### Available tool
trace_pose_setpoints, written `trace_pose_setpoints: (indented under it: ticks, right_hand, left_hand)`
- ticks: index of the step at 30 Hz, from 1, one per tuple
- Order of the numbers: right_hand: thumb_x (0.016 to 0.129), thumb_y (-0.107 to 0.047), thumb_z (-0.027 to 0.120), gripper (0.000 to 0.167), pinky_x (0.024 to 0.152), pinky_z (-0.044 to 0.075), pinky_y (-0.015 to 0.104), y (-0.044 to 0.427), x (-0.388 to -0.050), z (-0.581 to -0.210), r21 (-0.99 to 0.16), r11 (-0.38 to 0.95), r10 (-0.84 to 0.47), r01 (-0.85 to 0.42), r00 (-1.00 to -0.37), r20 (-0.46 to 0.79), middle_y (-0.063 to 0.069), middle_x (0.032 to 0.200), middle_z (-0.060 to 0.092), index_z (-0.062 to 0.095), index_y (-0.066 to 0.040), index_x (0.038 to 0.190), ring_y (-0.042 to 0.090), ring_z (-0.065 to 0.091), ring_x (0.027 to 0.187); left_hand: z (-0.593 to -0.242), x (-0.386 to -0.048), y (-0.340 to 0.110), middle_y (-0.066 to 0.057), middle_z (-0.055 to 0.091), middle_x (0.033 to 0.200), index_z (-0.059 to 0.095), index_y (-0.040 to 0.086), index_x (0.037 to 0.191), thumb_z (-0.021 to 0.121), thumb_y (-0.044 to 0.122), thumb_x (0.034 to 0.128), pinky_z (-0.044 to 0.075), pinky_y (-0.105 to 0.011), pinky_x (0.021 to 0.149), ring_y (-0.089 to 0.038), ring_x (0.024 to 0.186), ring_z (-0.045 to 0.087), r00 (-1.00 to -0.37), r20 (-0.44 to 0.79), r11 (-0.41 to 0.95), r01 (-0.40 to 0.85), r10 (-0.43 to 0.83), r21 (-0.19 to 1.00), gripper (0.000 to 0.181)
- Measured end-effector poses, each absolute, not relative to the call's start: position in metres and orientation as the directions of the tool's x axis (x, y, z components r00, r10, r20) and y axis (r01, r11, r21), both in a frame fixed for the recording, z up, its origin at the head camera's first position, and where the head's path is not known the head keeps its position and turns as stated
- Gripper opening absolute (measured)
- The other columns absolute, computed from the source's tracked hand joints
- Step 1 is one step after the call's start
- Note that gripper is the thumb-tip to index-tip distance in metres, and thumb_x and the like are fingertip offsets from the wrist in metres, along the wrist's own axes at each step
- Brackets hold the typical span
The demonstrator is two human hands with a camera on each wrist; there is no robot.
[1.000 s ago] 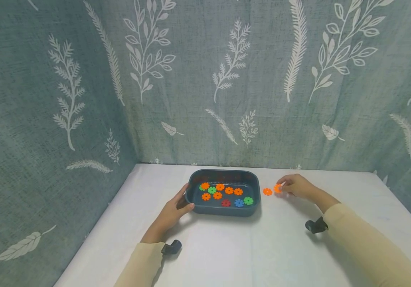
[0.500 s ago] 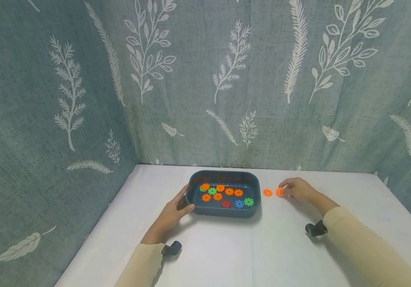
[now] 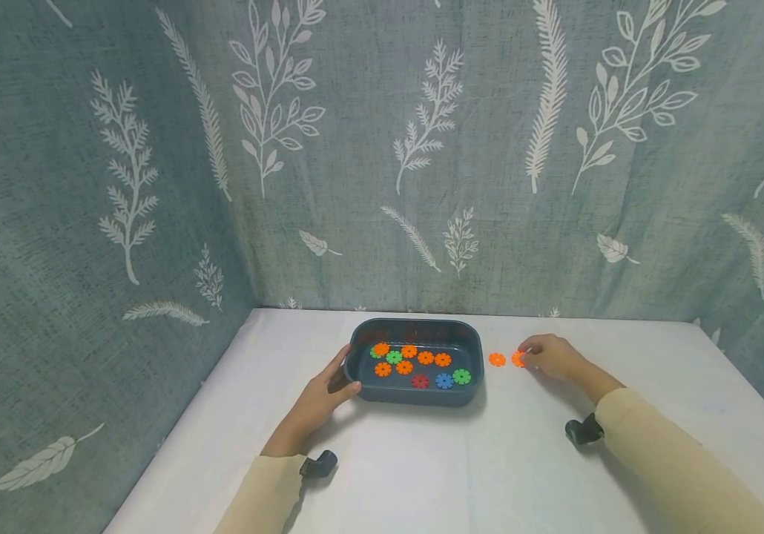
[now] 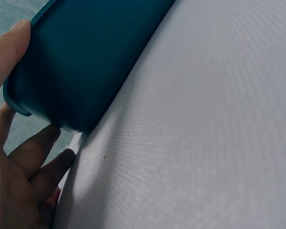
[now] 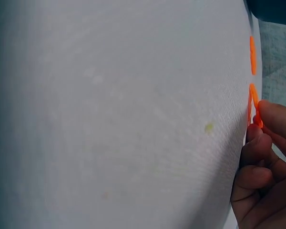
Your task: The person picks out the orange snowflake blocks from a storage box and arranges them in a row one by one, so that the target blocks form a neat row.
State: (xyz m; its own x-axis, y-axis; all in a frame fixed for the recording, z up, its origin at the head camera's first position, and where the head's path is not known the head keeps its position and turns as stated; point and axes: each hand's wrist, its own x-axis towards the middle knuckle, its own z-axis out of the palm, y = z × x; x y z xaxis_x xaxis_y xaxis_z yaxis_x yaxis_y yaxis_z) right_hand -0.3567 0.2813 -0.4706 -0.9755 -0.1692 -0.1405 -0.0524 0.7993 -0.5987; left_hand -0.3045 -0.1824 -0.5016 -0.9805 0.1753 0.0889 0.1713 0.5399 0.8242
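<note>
Left hand [image 3: 316, 399] grips tray [image 3: 415, 396]; orange disc [image 3: 517, 360] seemingly pinched in right hand [image 3: 550, 357].

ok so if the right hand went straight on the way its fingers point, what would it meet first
Probably the loose orange disc between the right hand and the dark blue tray, though it might skim over or just past it, as depth is unclear; then the tray's end wall would be next.

I have the left arm [image 3: 263, 493] stretched toward the far edge of the surface [image 3: 409, 467], the left hand [image 3: 320, 395] spreading thumb from fingers; the right arm [image 3: 672, 449] slants inward, the right hand [image 3: 551, 357] nearer that edge, thumb and index finger pinched.
</note>
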Motion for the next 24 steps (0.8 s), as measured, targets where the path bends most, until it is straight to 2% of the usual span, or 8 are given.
trace_pose_setpoints:
  ticks: [13, 24]
  right_hand:
    - [0.090, -0.020, 0.069, 0.028, 0.071, 0.052, 0.038, 0.2779, -0.3526, -0.4707, -0.587, 0.809, -0.143, -0.032, -0.979, -0.144, 0.013, 0.099, 0.062, 0.067, -0.003, 0.111, 0.022, 0.059, 0.079]
    - [0.088, -0.023, 0.072, 0.031, 0.075, 0.052, 0.041, 0.2791, -0.3540, -0.4712, -0.567, 0.823, -0.135, -0.028, -0.980, -0.147, 0.014, 0.103, 0.062, 0.067, -0.005, 0.113, 0.025, 0.059, 0.085]
  left_hand:
    - [-0.5007, -0.3033, -0.1813, -0.008, 0.035, 0.153, 0.025, 0.041, 0.154, 0.070, 0.047, 0.0866, 0.018, -0.065, 0.108, -0.032, 0.138, 0.037, -0.983, 0.069, 0.544, 0.152, 0.170, 0.826, 0.081]
    - [-0.4969, -0.3030, -0.1817, 0.000, 0.032, 0.155, 0.025, 0.041, 0.153, 0.071, 0.045, 0.0874, 0.019, -0.063, 0.109, -0.030, 0.138, 0.036, -0.979, 0.082, 0.529, 0.170, 0.186, 0.832, 0.080]
